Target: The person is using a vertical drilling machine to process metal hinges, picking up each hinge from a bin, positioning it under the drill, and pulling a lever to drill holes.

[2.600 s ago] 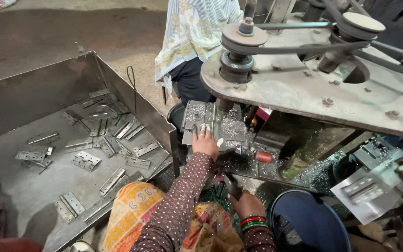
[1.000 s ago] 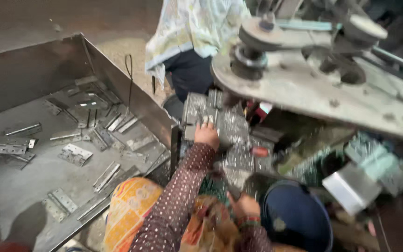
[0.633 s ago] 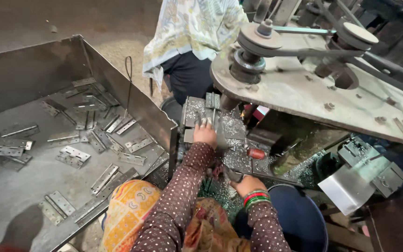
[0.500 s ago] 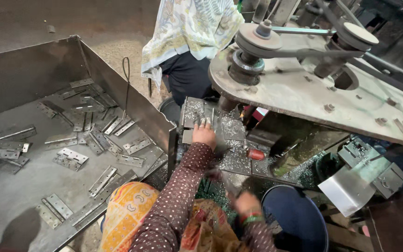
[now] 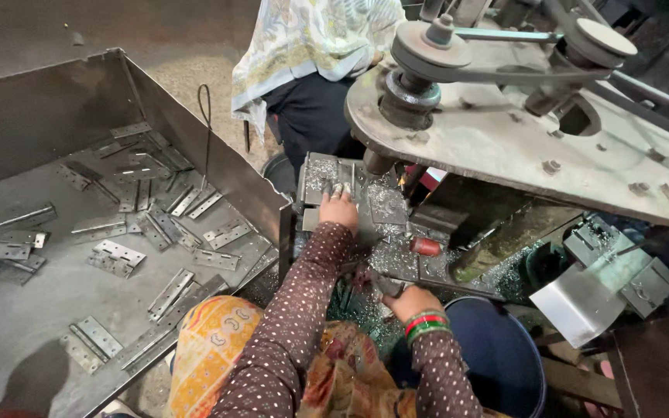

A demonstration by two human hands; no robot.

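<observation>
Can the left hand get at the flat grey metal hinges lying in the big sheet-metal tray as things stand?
Probably yes. The left hand rests on the machine bed beside the sheet-metal tray; only the tray's low wall stands between, and the nearest grey metal hinges lie uncovered.

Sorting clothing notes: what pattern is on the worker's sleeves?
Dark maroon with small white dots, seen on the left sleeve in the head view.

one head-worn camera looks steeply down from close above the person's arms, facing the machine worktop (image 5: 396,248) ahead, metal tray (image 5: 56,286) at left.
</observation>
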